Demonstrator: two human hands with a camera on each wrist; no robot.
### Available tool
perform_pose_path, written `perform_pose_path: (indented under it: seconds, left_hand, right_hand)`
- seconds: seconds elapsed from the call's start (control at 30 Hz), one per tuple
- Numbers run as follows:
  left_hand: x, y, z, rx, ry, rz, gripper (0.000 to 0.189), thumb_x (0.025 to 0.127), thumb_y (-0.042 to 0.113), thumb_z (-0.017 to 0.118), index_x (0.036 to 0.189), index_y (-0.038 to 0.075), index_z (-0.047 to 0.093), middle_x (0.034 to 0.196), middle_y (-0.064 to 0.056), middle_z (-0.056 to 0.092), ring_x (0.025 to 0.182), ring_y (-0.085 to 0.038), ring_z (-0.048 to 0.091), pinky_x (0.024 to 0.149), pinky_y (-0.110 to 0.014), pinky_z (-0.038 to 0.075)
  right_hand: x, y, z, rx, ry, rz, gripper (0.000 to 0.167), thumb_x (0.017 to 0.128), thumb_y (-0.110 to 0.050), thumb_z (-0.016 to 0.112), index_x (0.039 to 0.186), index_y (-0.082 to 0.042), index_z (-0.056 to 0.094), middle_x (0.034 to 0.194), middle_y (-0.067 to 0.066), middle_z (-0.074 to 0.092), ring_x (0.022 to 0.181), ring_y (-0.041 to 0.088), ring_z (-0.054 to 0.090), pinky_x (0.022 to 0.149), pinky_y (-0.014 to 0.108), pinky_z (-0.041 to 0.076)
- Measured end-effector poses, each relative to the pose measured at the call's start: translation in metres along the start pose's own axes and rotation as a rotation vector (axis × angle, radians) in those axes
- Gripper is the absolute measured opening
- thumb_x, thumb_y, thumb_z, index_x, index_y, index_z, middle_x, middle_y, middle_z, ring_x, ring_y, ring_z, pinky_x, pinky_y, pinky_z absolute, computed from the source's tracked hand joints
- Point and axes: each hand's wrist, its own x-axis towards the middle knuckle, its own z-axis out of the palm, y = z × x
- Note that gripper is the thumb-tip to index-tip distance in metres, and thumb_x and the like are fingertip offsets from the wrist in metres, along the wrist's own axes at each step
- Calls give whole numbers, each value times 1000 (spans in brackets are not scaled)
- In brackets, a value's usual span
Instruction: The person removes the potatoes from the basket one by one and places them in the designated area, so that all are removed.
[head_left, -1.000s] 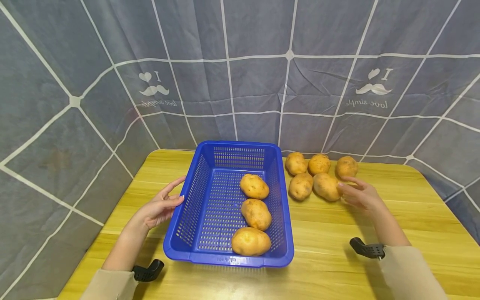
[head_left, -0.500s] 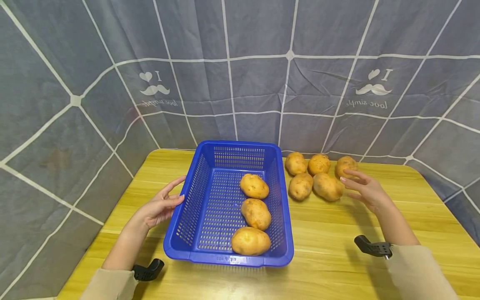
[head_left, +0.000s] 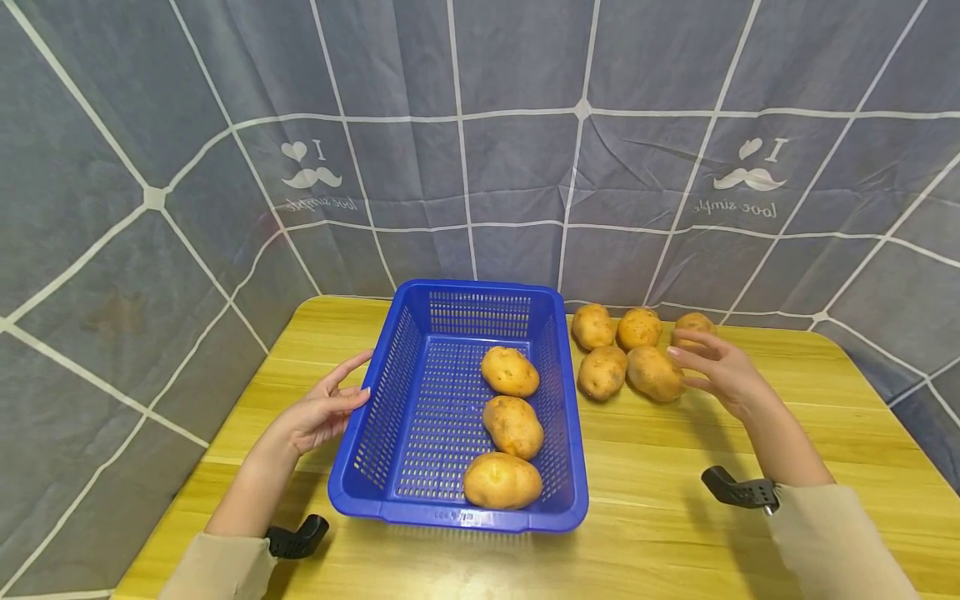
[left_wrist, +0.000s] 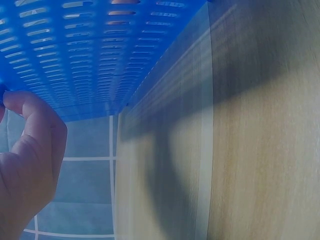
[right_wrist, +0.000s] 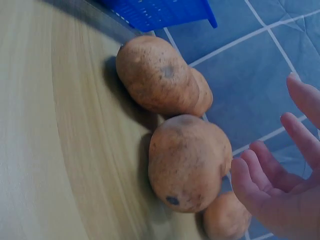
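Three potatoes (head_left: 513, 427) lie in the basket (head_left: 420, 512); five others (head_left: 655, 373) remain on the surface (head_left: 645, 500). Left hand (head_left: 321, 417) grips the basket; right hand (head_left: 723, 377), fingers parted, holds nothing.

From where I stand, the blue rectangular slotted basket (head_left: 454, 515) looks like smooth, slightly glossy plastic, and the yellow wood-grain tabletop (head_left: 637, 483) smooth with a soft sheen. Yellow-brown rounded potatoes (head_left: 502, 481): matt, speckled skin. Grey white-lined hanging sheet (head_left: 517, 167) reads as creased matt cloth; plain beige sleeves (head_left: 836, 533), matt fabric.
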Motion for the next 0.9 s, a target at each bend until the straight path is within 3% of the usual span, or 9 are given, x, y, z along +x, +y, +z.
perform_pose_path:
  seconds: [0.13,0.27,0.5,0.77,0.9]
  left_hand:
    - [0,0,1,16,1,8,58,94,-5,47,142,20,26,101,-11,63,84,-19,66,74,-31,55]
    - [0,-1,1,19,-2,10,59,94,-4,48,142,19,25,101,-11,63,84,-19,66,74,-32,55]
    - [0,-1,1,13,-12,10,58,94,-5,46,143,19,24,103,-12,62,85,-19,66,75,-32,55]
    - [0,-1,0,14,-21,13,57,94,-4,47,142,20,26,103,-11,62,85,-19,66,75,-32,55]
    - [1,-1,0,10,-22,13,56,94,-4,47,141,21,28,103,-11,62,86,-19,66,75,-32,55]
  right_hand:
    - [2,-3,5,-32,-5,-6,25,91,-19,61,110,-33,53,128,12,37,97,0,55,80,24,51]
    - [4,-8,9,-78,-20,-9,26,92,-21,60,112,-34,52,126,11,37,99,4,54,82,24,50]
    - [10,-18,22,-145,-51,-27,41,93,-23,59,131,-20,45,134,21,33,103,11,54,87,28,49]
    - [20,-29,40,-99,-61,-37,25,90,-18,63,111,-31,56,107,-3,55,93,6,59,85,31,51]
    - [25,-34,50,-96,-79,-47,27,90,-17,64,114,-25,55,108,0,53,95,7,59,88,35,49]
